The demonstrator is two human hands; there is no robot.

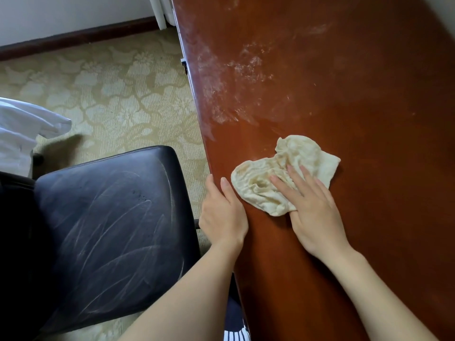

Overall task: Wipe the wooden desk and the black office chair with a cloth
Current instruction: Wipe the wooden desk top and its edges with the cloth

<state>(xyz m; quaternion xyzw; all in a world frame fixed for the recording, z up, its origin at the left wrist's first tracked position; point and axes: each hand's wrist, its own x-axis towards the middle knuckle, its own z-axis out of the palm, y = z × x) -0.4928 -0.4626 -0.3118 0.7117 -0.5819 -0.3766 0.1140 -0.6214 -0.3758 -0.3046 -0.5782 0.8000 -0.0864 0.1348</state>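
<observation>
The reddish-brown wooden desk [344, 107] fills the right half of the head view, with white dusty smears across its far left part. A crumpled cream cloth [266, 183] lies on the desk near its left edge. My right hand [312, 212] presses flat on the cloth with straight fingers. My left hand [222, 212] grips the desk's left edge, thumb on top, fingers curled over the side. The black office chair [110, 230] stands left of the desk, its leather seat streaked with pale dust marks.
Patterned beige carpet [110, 94] covers the floor between chair and wall. White fabric [22, 134] lies at the left edge. A dark baseboard [73, 38] runs along the white wall, and a white post [160, 11] stands by the desk's far corner.
</observation>
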